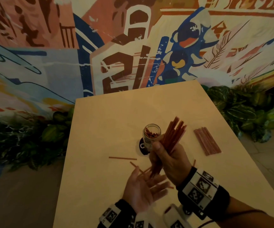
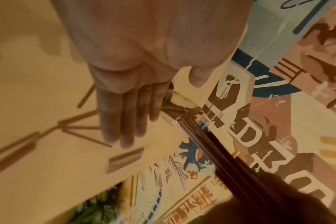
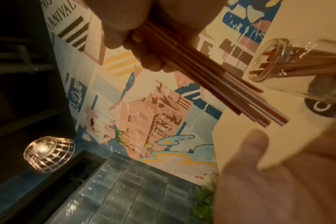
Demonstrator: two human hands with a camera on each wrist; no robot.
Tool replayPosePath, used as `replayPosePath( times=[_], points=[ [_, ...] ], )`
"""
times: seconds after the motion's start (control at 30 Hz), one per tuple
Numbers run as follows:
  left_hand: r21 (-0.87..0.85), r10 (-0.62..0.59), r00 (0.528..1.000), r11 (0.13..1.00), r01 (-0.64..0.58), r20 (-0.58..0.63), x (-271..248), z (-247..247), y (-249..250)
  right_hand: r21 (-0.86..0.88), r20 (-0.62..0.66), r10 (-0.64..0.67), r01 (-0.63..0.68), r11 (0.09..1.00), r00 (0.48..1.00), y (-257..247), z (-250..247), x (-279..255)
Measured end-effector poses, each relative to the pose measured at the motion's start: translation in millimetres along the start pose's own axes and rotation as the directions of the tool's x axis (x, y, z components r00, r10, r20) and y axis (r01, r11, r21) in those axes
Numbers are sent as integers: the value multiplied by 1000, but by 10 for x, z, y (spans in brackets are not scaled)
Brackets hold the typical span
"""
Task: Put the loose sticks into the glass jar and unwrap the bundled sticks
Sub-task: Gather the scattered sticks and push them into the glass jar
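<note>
My right hand [image 1: 169, 159] grips a fistful of loose sticks [image 1: 172, 137], fingers curled around their middle, the tops fanning up and away just beside the glass jar [image 1: 151, 134] and the lower ends hanging towards my left hand [image 1: 143, 188]. The left hand lies palm-up below them, fingers straight and spread, holding nothing; in the left wrist view its fingers [image 2: 123, 121] extend flat over the table [image 1: 116, 112]. I judge the step in hand to be the squaring of the gathered sticks: the open palm serves as a stop against which the lower ends can be tapped level. The jar stands upright on a dark round coaster [image 1: 143, 147] near the table's middle and already contains a number of sticks, so the first half of the task looks well advanced but unfinished. Several single sticks [image 1: 122, 158] lie on the table to the left of and below the jar, apart from both hands. The wrapped bundle [image 1: 207, 141] lies flat to the right of the jar, well apart from it and untouched. The next move, in my judgement, calls for tilting the fistful upright, aligning it over the narrow mouth and releasing it cleanly, since splayed tips could catch the rim or tip the jar.
</note>
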State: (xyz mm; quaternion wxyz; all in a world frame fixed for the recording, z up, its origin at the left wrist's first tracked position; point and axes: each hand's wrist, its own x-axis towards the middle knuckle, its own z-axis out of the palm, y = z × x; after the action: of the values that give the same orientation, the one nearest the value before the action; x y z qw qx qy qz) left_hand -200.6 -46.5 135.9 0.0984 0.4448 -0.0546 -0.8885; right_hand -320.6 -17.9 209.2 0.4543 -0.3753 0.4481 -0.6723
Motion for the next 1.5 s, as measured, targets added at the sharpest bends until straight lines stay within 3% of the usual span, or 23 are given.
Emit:
replayPosePath(
  times=[0.13, 0.33, 0.47, 0.73, 0.87, 1.03, 1.17, 1.3, 1.4, 1.5],
  points=[
    [-110, 155, 978, 984, -140, 140, -83, 277, -86, -146, -18, 60, -62, 987, 998, 184, -1, -122],
    [-51, 202, 962, 979, -196, 184, -51, 281, -97, -265, -35, 44, -52, 963, 998, 104, -29, -170],
    [-42, 272, 926, 962, -270, 261, -79, 360, -144, -213, -30, 70, -75, 974, 997, 29, -58, -223],
    [-12, 332, 907, 940, -341, 259, -84, 430, -189, -208, 60, 153, -138, 968, 986, -79, -60, -216],
    [-95, 276, 921, 961, -260, 275, -76, 452, -178, -296, 58, 145, -121, 947, 988, -79, -62, -263],
    [-117, 336, 875, 942, -315, 347, -24, 345, -230, -266, 28, 154, -141, 954, 988, -52, -59, -241],
    [-197, 373, 888, 924, -329, 268, 66, 213, -294, -225, 39, 192, -178, 958, 981, -36, -43, -230],
    [-254, 374, 904, 913, -319, 209, 71, 217, -303, -346, 56, 168, -139, 928, 984, -37, -46, -227],
    [-201, 340, 932, 929, -312, 125, 55, 222, -260, -382, 42, 150, -123, 916, 988, -17, -48, -235],
    [-117, 295, 940, 953, -278, 173, -14, 251, -240, -390, 23, 154, -133, 911, 988, 5, -37, -241]
  ],
)
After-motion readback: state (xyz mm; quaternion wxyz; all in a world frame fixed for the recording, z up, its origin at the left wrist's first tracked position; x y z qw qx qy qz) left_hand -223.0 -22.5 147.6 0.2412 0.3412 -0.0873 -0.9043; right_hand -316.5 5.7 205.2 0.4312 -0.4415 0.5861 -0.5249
